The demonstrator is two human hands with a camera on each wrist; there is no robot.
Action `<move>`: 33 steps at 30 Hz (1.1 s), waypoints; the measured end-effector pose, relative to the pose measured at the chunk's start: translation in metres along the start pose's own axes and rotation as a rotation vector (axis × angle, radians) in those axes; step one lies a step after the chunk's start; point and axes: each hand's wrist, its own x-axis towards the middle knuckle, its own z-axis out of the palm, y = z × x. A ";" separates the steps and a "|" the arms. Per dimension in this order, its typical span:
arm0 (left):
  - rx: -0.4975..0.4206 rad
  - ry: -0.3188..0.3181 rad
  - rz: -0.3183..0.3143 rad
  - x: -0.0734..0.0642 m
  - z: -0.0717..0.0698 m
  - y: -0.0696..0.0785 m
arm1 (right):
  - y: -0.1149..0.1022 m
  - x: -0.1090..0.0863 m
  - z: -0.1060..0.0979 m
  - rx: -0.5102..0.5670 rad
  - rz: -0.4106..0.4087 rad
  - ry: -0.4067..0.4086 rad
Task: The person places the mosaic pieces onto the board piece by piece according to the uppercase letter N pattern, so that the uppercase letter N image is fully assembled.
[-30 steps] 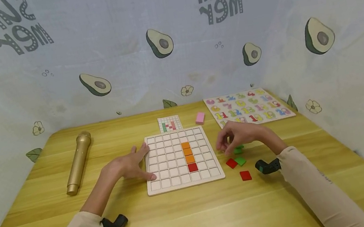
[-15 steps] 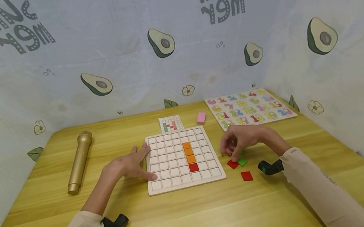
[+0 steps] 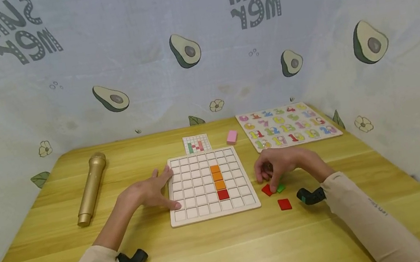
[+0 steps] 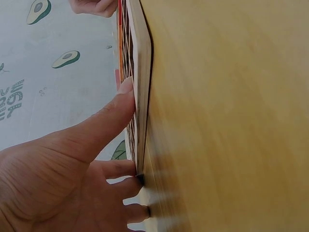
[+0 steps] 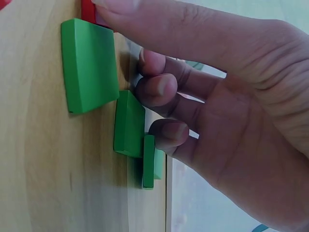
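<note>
Pale wood makes up the gridded board (image 3: pixel 188 192) at mid-desk (image 3: pixel 211 256); the left hand (image 3: pixel 148 192), fingers spread wide and not clenched, rests on its left edge, probably to steady it. Orange tiles (image 3: pixel 217 175) fill part of one column. Green tiles (image 5: pixel 91 65) lie off its right edge, apparently for easy reach; there the right hand (image 3: pixel 280 161), loosely half-curled, touches a loose red tile (image 3: pixel 266 190) with its thumb. A pattern card (image 3: pixel 196 143) lies toward the desk's far edge, likely for easy viewing.

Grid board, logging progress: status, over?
Left hand on grid board's left edge. Right hand at loose red tile, grip unclear. Grid board: three orange tiles, one placed red. Green tiles close by.
</note>
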 end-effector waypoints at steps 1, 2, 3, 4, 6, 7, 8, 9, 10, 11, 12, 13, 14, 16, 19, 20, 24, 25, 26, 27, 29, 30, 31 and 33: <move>0.000 -0.001 0.001 0.000 0.000 0.000 | 0.000 0.000 0.001 -0.003 0.004 0.000; 0.000 -0.002 0.002 0.000 0.001 0.000 | 0.000 0.001 0.001 -0.005 0.009 0.002; 0.002 -0.002 0.003 0.000 0.001 0.000 | 0.001 0.001 0.002 -0.005 0.013 0.004; 0.000 -0.001 0.005 0.000 0.001 -0.001 | 0.001 0.002 0.002 -0.008 0.020 0.006; 0.000 0.002 0.007 0.000 0.001 -0.001 | 0.001 0.003 0.003 -0.011 0.031 0.011; -0.002 0.002 0.006 -0.001 0.001 -0.001 | 0.001 0.003 0.003 -0.009 0.037 0.013; -0.002 0.001 0.005 -0.001 0.001 -0.002 | 0.002 0.003 0.004 -0.004 0.040 0.014; -0.001 0.000 0.004 -0.001 0.001 -0.002 | 0.001 0.004 0.004 -0.007 0.042 0.015; -0.001 -0.001 0.003 -0.001 0.001 -0.002 | 0.002 0.004 0.004 -0.011 0.047 0.019; -0.002 -0.001 0.004 0.000 0.001 -0.002 | 0.002 0.004 0.005 -0.015 0.051 0.025; -0.003 -0.002 0.005 0.000 0.001 -0.002 | 0.002 0.003 0.005 -0.018 0.054 0.029; -0.003 -0.003 0.005 0.001 0.002 -0.003 | 0.002 0.003 0.005 -0.018 0.057 0.032; -0.002 -0.004 0.005 0.001 0.002 -0.003 | 0.002 0.003 0.005 -0.018 0.060 0.035; 0.000 0.001 0.005 0.001 0.002 -0.002 | 0.002 0.002 0.005 -0.028 0.065 0.043; 0.002 0.001 0.000 0.002 0.002 -0.001 | 0.000 0.001 0.004 -0.029 0.060 0.040; 0.003 0.001 -0.001 0.002 0.002 -0.001 | 0.000 0.001 0.004 -0.032 0.063 0.040; 0.002 -0.001 -0.003 0.002 0.002 0.000 | -0.002 0.001 0.003 -0.051 0.061 0.037; 0.003 -0.002 -0.003 0.002 0.002 0.000 | -0.002 0.001 0.003 -0.055 0.060 0.036; 0.002 -0.002 -0.003 0.002 0.001 -0.001 | -0.003 0.002 0.003 -0.058 0.064 0.036; 0.002 -0.001 -0.003 0.002 0.001 -0.001 | -0.004 0.002 0.003 -0.061 0.061 0.036; 0.003 -0.002 -0.001 0.002 0.001 -0.001 | -0.005 0.002 0.003 -0.060 0.059 0.037; 0.003 -0.002 0.000 0.002 0.001 0.000 | -0.005 0.002 0.003 -0.055 0.058 0.038; 0.003 -0.002 0.001 0.002 0.001 0.000 | -0.005 0.002 0.003 -0.054 0.063 0.042; 0.003 -0.003 0.001 0.002 0.001 0.000 | -0.004 0.001 0.003 -0.053 0.063 0.052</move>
